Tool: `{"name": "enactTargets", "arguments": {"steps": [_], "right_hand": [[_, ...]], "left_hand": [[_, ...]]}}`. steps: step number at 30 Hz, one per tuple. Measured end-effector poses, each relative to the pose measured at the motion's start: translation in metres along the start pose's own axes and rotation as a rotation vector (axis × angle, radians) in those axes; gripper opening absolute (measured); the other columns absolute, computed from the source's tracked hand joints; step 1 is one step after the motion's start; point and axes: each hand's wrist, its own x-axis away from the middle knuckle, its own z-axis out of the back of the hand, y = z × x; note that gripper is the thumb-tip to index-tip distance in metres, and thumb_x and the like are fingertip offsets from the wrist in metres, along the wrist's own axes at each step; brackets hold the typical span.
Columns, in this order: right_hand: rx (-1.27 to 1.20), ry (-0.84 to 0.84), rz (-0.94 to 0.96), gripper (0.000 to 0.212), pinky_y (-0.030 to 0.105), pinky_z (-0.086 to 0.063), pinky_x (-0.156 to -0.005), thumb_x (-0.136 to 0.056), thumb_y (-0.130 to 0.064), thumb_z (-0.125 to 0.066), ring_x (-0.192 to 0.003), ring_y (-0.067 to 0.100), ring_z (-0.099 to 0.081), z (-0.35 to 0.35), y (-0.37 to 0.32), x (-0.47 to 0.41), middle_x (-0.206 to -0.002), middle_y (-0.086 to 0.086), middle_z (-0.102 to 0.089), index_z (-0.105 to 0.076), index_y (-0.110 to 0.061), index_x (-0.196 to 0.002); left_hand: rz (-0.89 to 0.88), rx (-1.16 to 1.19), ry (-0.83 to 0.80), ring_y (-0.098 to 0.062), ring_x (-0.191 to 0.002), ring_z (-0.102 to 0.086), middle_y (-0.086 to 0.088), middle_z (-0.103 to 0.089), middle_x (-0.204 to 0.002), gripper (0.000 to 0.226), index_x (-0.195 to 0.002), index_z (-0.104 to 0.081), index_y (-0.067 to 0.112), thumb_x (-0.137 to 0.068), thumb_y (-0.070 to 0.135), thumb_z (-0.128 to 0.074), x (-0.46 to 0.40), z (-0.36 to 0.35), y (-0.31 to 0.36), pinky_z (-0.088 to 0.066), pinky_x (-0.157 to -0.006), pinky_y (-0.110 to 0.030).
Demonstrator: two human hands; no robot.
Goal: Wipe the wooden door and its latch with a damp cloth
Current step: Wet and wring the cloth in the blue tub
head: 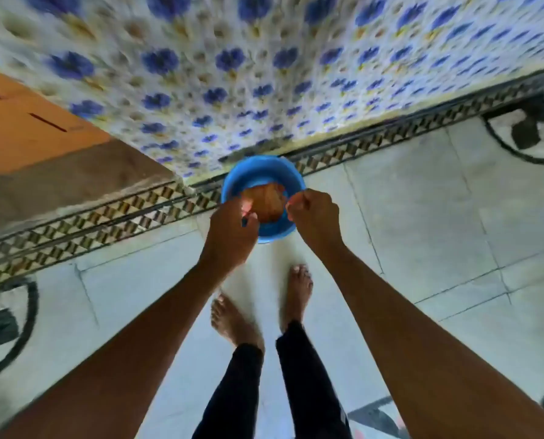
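The cloth (pixel 264 202), a tan-orange, crumpled piece of fabric, is stretched between two hands above a round blue plastic basin (pixel 262 198). One edge is pinched by the curled fingers of the left hand (pixel 232 231), the other edge by the clenched right hand (pixel 315 217), so that the fabric hangs bunched between the two grips and over the basin's hollow. Beyond the grips, a wall of glossy tiles (pixel 264 74) printed with blue flowers is seen, blurred. Left of the left hand, an orange-brown wooden surface (pixel 27 128) is visible. Beneath the arms, pale stone floor slabs (pixel 422 217) and a geometric mosaic border (pixel 106 223) are laid, with two bare feet (pixel 299 289) standing on them.
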Motion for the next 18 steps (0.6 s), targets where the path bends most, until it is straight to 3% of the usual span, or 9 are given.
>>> {"name": "enactTargets", "arguments": {"steps": [3, 6, 8, 10, 14, 18], "right_hand": [[0.080, -0.092, -0.052, 0.023, 0.033, -0.044, -0.076, -0.097, -0.017, -0.052, -0.102, 0.034, -0.069, -0.058, 0.033, -0.068, -0.104, 0.012, -0.077, -0.073, -0.009, -0.092], [0.015, -0.134, -0.124, 0.023, 0.038, -0.052, -0.093, -0.096, -0.013, -0.055, -0.111, 0.034, -0.069, -0.114, 0.065, -0.127, -0.109, 0.015, -0.078, -0.076, -0.005, -0.102], [0.002, -0.144, -0.148, 0.024, 0.041, -0.049, -0.099, -0.098, -0.011, -0.054, -0.117, 0.040, -0.066, -0.142, 0.081, -0.156, -0.116, 0.021, -0.075, -0.072, -0.001, -0.110], [0.015, -0.189, -0.188, 0.030, 0.041, -0.043, -0.103, -0.105, -0.014, -0.048, -0.127, 0.043, -0.059, -0.168, 0.094, -0.187, -0.130, 0.026, -0.068, -0.065, 0.001, -0.126], [-0.123, -0.161, -0.368, 0.042, 0.033, -0.035, -0.110, -0.108, -0.023, -0.048, -0.140, 0.037, -0.050, -0.211, 0.117, -0.228, -0.150, 0.022, -0.054, -0.052, -0.002, -0.145], [-0.248, -0.174, -0.412, 0.055, 0.042, -0.037, -0.120, -0.102, -0.027, -0.056, -0.142, 0.040, -0.047, -0.231, 0.130, -0.243, -0.153, 0.021, -0.050, -0.044, -0.009, -0.153]], "left_hand": [[0.024, -0.121, -0.105, -0.040, -0.107, -0.068, -0.026, -0.072, -0.111, 0.050, -0.116, -0.070, -0.005, -0.082, 0.024, -0.047, -0.064, -0.051, -0.034, -0.050, -0.096, -0.044], [-0.073, -0.224, -0.228, -0.047, -0.109, -0.066, -0.032, -0.072, -0.111, 0.046, -0.113, -0.072, -0.007, -0.082, 0.016, -0.048, -0.123, -0.102, -0.065, -0.042, -0.093, -0.041], [-0.110, -0.334, -0.323, -0.043, -0.112, -0.067, -0.026, -0.073, -0.115, 0.035, -0.116, -0.073, 0.002, -0.096, 0.021, -0.052, -0.154, -0.131, -0.089, -0.046, -0.094, -0.045], [-0.082, -0.409, -0.323, -0.039, -0.111, -0.070, -0.017, -0.074, -0.115, 0.029, -0.114, -0.072, 0.015, -0.095, 0.030, -0.057, -0.189, -0.161, -0.121, -0.056, -0.090, -0.047], [0.044, -0.585, -0.341, -0.042, -0.130, -0.059, -0.019, -0.060, -0.139, 0.042, -0.138, -0.055, 0.011, -0.096, 0.014, -0.059, -0.231, -0.196, -0.164, -0.054, -0.104, -0.053], [0.089, -0.641, -0.407, -0.043, -0.137, -0.052, -0.024, -0.050, -0.149, 0.047, -0.150, -0.043, 0.007, -0.104, 0.010, -0.051, -0.264, -0.216, -0.187, -0.045, -0.112, -0.049]]}}
